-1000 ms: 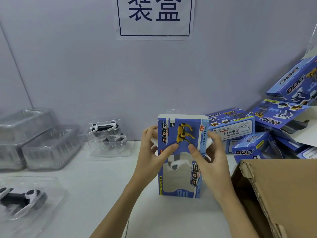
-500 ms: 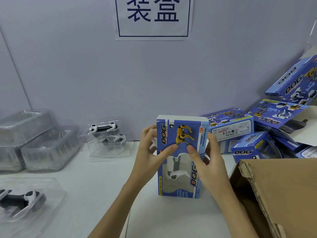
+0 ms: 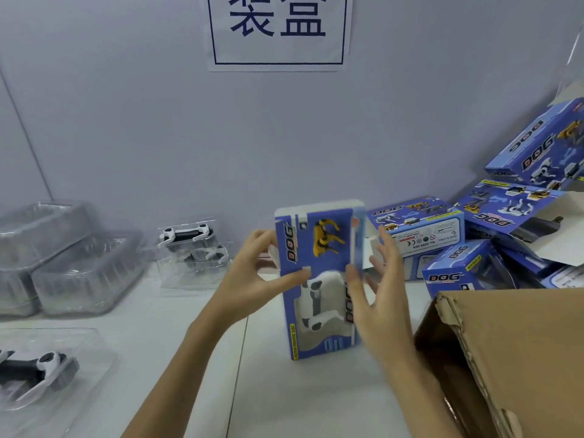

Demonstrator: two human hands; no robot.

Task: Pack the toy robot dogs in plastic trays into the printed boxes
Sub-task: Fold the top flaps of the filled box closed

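Left hand (image 3: pixel 252 279) pinches the upright glossy blue printed box (image 3: pixel 319 279) by thumb and fingers, while the right hand (image 3: pixel 379 292), fingers straight and spread, presses its edge

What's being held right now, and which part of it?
The upright printed box: the left hand pinches its left edge, thumb on the front. The right hand is at its right side with fingers spread; its grip cannot be told.
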